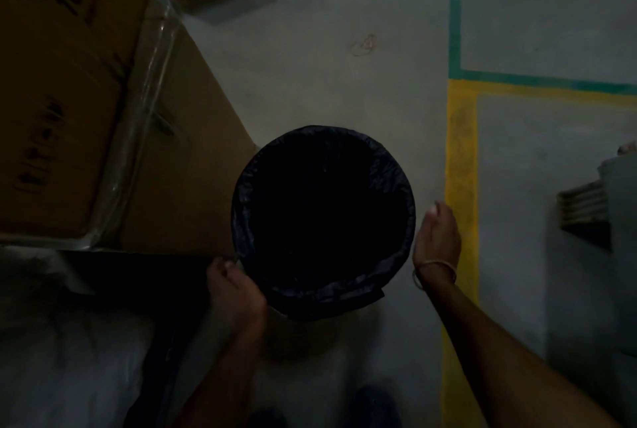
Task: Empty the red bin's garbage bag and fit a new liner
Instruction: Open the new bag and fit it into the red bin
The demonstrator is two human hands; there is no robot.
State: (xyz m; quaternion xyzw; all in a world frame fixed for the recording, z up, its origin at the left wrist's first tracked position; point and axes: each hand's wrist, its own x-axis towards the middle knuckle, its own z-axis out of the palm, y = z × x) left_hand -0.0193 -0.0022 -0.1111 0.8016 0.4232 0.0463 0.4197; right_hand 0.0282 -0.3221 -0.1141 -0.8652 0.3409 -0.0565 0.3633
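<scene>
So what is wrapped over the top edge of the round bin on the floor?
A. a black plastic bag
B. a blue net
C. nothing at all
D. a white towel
A: a crinkly black plastic bag is folded over the rim of the round bin, with the left hand gripping its edge and the right hand open beside it.

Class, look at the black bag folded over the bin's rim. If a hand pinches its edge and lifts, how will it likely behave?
The black bag is wrinkled and draped over the rim, so it is probably thin and floppy, bunching rather than holding shape. Its faint sheen suggests slippery plastic, so the left hand pinching the edge may need a firm hold. Its weight cannot be judged: the inside is too dark.
</scene>
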